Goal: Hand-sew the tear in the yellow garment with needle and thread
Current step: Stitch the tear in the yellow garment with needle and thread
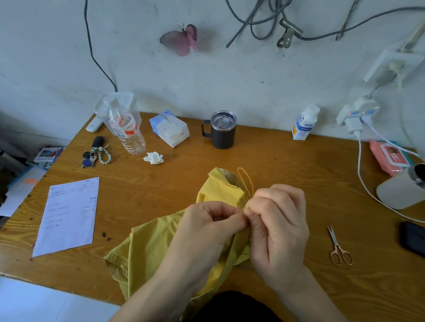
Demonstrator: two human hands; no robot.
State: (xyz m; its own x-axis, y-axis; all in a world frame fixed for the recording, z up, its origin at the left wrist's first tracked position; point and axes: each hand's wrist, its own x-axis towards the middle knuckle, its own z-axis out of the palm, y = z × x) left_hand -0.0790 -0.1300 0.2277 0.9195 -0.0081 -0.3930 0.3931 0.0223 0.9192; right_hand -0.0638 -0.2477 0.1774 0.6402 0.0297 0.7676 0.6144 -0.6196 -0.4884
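well, at the left of the desk a flat white sheet of paper lies, and behind it are a bunch of keys and a clear, ribbed plastic bottle. nearer the middle, the yellow garment lies crumpled at the desk's near edge. one part droops toward my lap and one fold is lifted between my two grips. by the look it is a thin, matte woven cloth, creased and limp. i judge it light and soft, with no stiffness of its own, so it will sag and slip unless i pinch it right beside the tear and hold that edge taut.

my left grip is clenched in a pinch, thumb and forefinger closed on the raised fold. touching it, my right grip is curled tight and nips at the same spot, where the thread comes down. a fine, springy yellow loop of it stands up behind my knuckles. the needle i cannot make out; it is hidden by my fingers or too small to see. i reckon it will be slick and thin, best held near its middle.

to the right, well apart, small scissors with rose-gold handles lie flat on the wood.
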